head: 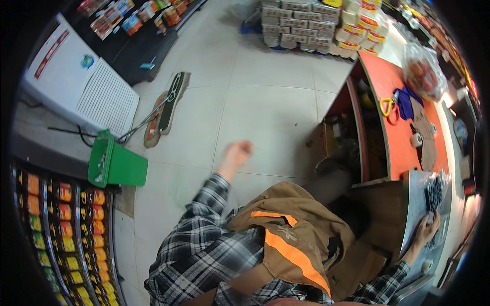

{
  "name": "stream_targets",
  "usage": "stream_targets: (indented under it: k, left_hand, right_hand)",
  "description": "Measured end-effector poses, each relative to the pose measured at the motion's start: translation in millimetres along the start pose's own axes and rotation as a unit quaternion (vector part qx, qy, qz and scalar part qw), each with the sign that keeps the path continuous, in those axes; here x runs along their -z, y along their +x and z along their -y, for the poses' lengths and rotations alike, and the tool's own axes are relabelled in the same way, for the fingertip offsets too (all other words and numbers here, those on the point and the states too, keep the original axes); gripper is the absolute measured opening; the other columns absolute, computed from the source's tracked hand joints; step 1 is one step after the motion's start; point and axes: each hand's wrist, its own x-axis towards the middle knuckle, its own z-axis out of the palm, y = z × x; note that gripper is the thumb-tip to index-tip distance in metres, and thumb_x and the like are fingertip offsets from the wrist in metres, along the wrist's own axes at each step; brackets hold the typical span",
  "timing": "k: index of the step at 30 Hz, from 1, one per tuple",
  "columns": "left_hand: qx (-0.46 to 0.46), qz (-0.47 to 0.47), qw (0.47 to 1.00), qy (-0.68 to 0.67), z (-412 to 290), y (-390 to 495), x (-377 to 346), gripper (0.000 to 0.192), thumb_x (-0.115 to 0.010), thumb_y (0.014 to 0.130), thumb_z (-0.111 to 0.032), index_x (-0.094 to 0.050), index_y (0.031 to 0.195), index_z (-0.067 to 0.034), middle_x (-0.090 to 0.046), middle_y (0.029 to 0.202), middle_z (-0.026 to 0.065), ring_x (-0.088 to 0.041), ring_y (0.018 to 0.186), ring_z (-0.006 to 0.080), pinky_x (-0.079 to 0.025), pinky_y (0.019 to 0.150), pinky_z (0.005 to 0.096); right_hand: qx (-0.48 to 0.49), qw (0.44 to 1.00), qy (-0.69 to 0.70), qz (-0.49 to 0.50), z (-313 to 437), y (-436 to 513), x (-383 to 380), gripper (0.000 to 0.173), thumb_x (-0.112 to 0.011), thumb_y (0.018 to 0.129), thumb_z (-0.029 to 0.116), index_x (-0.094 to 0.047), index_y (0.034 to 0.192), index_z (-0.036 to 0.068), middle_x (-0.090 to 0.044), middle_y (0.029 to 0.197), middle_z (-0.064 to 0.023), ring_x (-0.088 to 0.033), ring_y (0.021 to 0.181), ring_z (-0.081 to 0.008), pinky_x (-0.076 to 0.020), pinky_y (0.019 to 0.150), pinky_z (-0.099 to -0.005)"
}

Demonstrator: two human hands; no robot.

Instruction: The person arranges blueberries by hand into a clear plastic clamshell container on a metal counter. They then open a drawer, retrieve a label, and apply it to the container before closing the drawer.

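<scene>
My left hand [239, 152] is held out over the tiled floor, blurred, its fingers curled; whether anything is in it is unclear. To the right, my right hand [425, 229] reaches over a metal-topped counter [415, 202]. Its thumb and fingers close around a small greyish thing [431, 217] that I cannot make out further. Just beyond those fingertips lie dark blue round fruits [434, 193], apparently in clear plastic packaging. A white roll [427, 266] sits on the counter on the near side of the hand. My brown apron [294, 229] has orange strips.
An orange-topped cabinet [377, 84] holds yellow-handled scissors [386, 107], brown cloth [425, 149], another white roll [416, 140] and bagged red fruit [423, 76]. At left are a green bin [128, 164], broom heads [174, 103], a white appliance [84, 76] and shelves [78, 244]. Stacked packs [302, 25] stand ahead.
</scene>
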Motion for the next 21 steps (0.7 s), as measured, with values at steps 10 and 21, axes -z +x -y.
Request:
stream_targets:
  k: [10,21]
  left_hand:
    - [-0.618,-0.354,0.702,0.017,-346.8,-199.2,80.1,0.049,-0.052,0.101,-0.028,-0.041,0.133,0.008,-0.058,0.11,0.0273,-0.062,0.098,0.032,-0.057,0.088,0.0403]
    - [0.163,-0.008,0.975,0.15,88.2,-13.9,-66.3,0.017,-0.062,0.093,-0.014,-0.06,0.107,-0.003,-0.064,0.087,0.008,-0.063,0.075,0.0208,-0.056,0.07,0.0349]
  right_hand:
    - [0.019,0.999,0.018,0.025,-17.3,-1.4,2.1,0.041,-0.06,0.094,0.005,-0.054,0.135,0.0,-0.054,0.133,-0.0169,-0.051,0.123,-0.03,-0.0404,0.106,-0.0371]
    - [0.022,0.996,-0.016,-0.086,51.2,-10.5,9.0,0.04,-0.063,0.082,0.004,-0.064,0.122,0.003,-0.063,0.119,-0.0182,-0.059,0.112,-0.0334,-0.0472,0.096,-0.0419]
